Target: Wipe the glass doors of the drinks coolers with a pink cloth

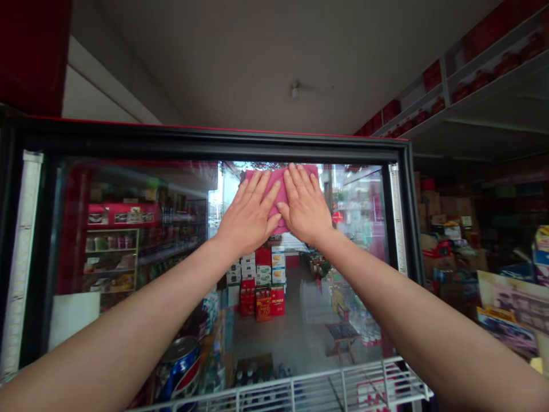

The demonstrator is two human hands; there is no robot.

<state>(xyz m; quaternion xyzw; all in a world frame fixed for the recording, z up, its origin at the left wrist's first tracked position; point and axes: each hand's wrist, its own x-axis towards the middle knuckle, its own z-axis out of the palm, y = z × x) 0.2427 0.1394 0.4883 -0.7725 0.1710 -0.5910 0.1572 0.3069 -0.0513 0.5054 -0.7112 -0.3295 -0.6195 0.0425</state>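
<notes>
A pink cloth (pixel 278 177) lies flat against the upper part of a glass door (pixel 180 177), just under its black frame (pixel 214 143). My left hand (pixel 251 209) presses on the cloth's left side, its fingers stretched out and pointing up. Beside it, my right hand (pixel 305 206) rests flat on the right side, fingers also extended. The two thumbs nearly meet over the cloth. Neither hand is wrapped round anything, and much of the cloth is hidden beneath them.
White light strips (pixel 398 217) run down both sides of the door frame. Below my arms is a white wire rack (pixel 317 389). Through the glass show stacked cartons (pixel 270 286), a small folding stool (pixel 342 335) and a large blue can (pixel 180 366). Boxes (pixel 454 229) crowd the right.
</notes>
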